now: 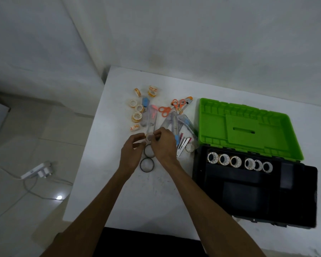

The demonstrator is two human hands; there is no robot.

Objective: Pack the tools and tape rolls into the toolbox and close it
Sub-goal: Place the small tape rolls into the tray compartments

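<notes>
Six tape rolls [239, 162] already stand in the open toolbox [304, 197]. Your left hand [132, 151] and right hand [163, 145] together pinch one small roll [149, 136] above the table [119, 182]. Scissors [164, 110], cutters and loose rolls [136, 115] remain; lid [248, 127] is unclosed.

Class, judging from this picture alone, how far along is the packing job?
Done: six tape rolls stand in the open toolbox. In hand: left hand and right hand together pinch one small roll. Left: loose rolls, scissors, the other tools and the green lid, not yet closed.
</notes>
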